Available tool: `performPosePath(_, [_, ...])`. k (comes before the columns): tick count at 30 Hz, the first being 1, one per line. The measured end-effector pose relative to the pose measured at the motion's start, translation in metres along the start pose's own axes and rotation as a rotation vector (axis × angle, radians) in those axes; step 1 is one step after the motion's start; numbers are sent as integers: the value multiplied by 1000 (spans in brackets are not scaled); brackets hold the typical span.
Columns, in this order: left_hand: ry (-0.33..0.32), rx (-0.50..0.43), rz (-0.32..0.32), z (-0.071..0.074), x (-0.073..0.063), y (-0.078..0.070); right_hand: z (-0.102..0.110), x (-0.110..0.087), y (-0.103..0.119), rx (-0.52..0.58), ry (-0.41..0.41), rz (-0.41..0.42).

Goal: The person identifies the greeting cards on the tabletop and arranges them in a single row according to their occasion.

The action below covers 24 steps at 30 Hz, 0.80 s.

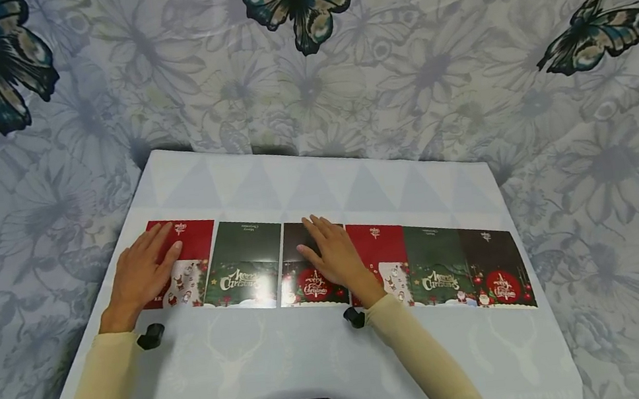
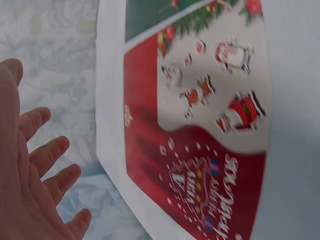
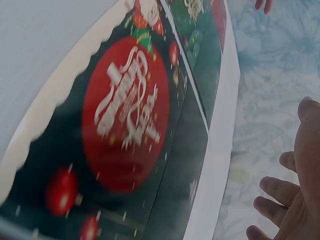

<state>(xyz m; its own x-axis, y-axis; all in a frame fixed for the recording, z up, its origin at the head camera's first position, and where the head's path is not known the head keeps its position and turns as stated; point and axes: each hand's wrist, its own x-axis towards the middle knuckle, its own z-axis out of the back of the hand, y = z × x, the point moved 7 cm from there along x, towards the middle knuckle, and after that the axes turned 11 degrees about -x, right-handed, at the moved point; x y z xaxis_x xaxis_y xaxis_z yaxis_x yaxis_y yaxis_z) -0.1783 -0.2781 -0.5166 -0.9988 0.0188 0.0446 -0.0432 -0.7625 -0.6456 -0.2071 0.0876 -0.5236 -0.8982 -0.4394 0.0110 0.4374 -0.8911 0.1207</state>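
Several Christmas cards lie in one row on a white table (image 1: 255, 360). At the left end, my left hand (image 1: 140, 275) is over a red card (image 1: 195, 238) printed with Santas and snowmen, its fingers spread. Beside that card lies a green card (image 1: 249, 240) with "Merry Christmas" lettering and a bright glare. My right hand (image 1: 335, 257) extends over a dark card (image 1: 309, 287) with a round red emblem, partly covering it. Both wrist views show relaxed, parted fingers: the left hand (image 2: 35, 165) beside the red card, the right hand (image 3: 295, 190) beside the dark one.
Rightward along the row come another red card (image 1: 392, 254), a green card (image 1: 436, 258) and a dark card (image 1: 495, 261) at the end. Behind the table hangs grey floral fabric (image 1: 308, 107) with butterflies. Black wrist devices (image 1: 151, 336) sit at both wrists.
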Motion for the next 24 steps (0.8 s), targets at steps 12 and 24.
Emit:
performPosePath(12, [31,-31,94,8,-13,35,-14,26,50,24,32,127])
performPosePath(24, [44,-134,97,15,-15,54,-26,54,101,138,57,230])
